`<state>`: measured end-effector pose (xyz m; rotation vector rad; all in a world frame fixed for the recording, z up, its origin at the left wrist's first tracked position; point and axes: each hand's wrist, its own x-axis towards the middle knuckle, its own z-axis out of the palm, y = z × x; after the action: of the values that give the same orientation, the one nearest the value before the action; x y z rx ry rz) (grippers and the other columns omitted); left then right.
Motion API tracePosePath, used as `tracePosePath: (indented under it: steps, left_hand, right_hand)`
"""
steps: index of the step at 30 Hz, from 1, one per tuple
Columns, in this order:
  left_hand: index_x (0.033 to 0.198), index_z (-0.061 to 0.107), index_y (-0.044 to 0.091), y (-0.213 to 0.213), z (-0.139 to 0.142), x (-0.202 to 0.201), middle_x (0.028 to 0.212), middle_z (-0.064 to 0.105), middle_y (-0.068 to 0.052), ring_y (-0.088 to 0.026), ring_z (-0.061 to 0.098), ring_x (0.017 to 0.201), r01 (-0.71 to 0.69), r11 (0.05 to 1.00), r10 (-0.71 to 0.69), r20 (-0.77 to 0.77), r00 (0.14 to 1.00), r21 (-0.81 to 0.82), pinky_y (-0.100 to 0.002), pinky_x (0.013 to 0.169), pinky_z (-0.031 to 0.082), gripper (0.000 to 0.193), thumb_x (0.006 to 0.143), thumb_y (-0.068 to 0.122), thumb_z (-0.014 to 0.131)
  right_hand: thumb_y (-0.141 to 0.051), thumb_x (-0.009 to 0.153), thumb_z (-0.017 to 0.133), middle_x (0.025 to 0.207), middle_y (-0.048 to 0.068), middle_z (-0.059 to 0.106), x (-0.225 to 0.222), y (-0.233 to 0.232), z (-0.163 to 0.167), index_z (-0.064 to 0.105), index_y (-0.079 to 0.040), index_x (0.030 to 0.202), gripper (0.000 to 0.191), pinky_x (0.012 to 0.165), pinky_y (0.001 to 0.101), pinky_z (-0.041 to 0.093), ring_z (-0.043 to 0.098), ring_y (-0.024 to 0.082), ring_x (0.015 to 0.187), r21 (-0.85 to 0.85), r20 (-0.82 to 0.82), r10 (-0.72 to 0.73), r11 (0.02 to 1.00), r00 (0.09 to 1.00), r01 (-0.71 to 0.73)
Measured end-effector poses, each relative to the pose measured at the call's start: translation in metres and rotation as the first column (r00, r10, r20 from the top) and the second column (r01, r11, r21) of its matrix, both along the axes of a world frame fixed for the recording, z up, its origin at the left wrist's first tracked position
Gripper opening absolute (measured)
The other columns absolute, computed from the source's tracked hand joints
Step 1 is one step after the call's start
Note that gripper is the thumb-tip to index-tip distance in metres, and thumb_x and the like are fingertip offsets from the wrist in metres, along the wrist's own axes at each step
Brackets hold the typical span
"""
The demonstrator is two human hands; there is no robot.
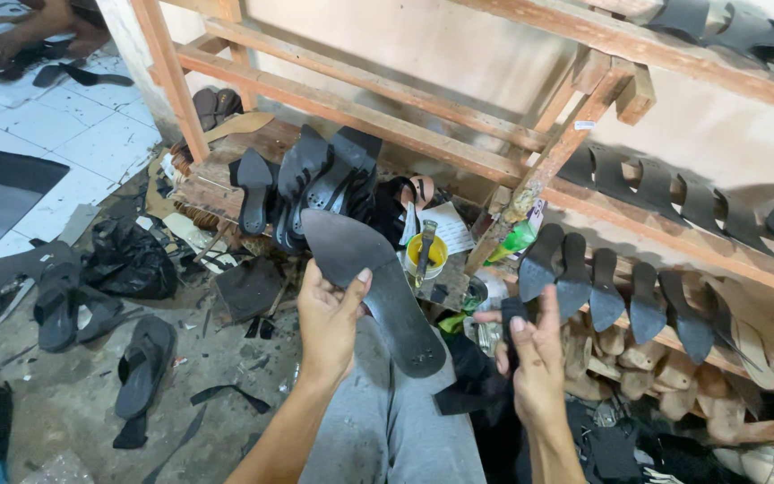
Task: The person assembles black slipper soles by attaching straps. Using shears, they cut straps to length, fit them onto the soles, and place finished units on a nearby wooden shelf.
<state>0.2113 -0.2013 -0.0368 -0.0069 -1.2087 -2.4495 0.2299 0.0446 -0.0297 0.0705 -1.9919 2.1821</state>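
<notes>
My left hand [329, 323] grips a flat black sandal sole [371, 278] by its narrow middle, holding it up tilted over my lap. My right hand [535, 354] is raised to the right of it, fingers spread, with a small black strap piece [513, 314] pinched between thumb and fingers. Beyond the sole stands a small yellow glue pot [426, 255] with a brush stuck in it.
A slanted wooden rack [459, 148] crosses the back, lined with black soles [602, 287] on the right and several more leaning at the centre [315, 179]. Finished black sandals [141, 367] and scraps lie on the dirty floor at left. Another person's arm [29, 31] shows far top left.
</notes>
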Motion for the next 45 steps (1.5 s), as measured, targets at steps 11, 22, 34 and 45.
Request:
tracePosePath:
  steps: [11,22,34,45]
  left_hand:
    - [0.125,0.057,0.000,-0.018,0.005,0.001,0.111,0.070,-0.007,-0.011,0.066,0.099,-0.059,0.974,0.061,0.000,0.998,-0.218,-0.027,0.085,0.053,0.035,0.092,-0.008,0.067]
    - [0.132,0.050,-0.001,-0.003,-0.004,0.003,0.115,0.072,-0.013,-0.016,0.068,0.104,0.045,0.998,-0.040,0.109,0.993,-0.042,-0.030,0.092,0.055,0.045,0.091,-0.008,0.066]
    - [0.142,0.042,0.005,0.006,-0.003,0.016,0.123,0.065,-0.011,-0.017,0.063,0.115,0.244,0.962,-0.247,0.011,0.969,0.126,-0.033,0.100,0.051,0.054,0.094,-0.008,0.061]
    - [0.158,0.030,0.016,0.018,0.001,0.037,0.122,0.059,-0.007,-0.017,0.059,0.115,0.390,0.854,-0.374,-0.113,0.920,0.344,-0.038,0.105,0.050,0.075,0.093,-0.001,0.064]
  right_hand:
    - [-0.012,0.110,0.056,0.113,0.016,0.067,-0.011,0.029,0.084,0.052,0.011,0.147,0.044,0.087,0.0333,0.051,0.062,0.020,0.089,-0.087,-0.254,0.076,0.991,0.964,-0.101]
    - [-0.008,0.101,0.067,0.093,0.000,0.058,-0.006,-0.046,0.037,0.074,-0.001,0.127,0.028,0.085,0.0212,0.043,0.052,0.007,0.090,0.246,-0.207,0.122,0.967,0.971,-0.070]
    - [-0.002,0.090,0.076,0.100,0.005,0.076,0.013,-0.071,0.034,0.079,0.001,0.107,0.017,0.079,0.0226,0.052,0.066,0.009,0.087,0.298,-0.335,-0.078,0.937,0.939,0.184]
    - [0.007,0.085,0.075,0.103,0.011,0.078,0.054,-0.087,0.060,0.076,0.000,0.109,0.025,0.081,0.0267,0.055,0.071,0.018,0.088,0.439,-0.565,-0.033,0.834,0.825,0.334]
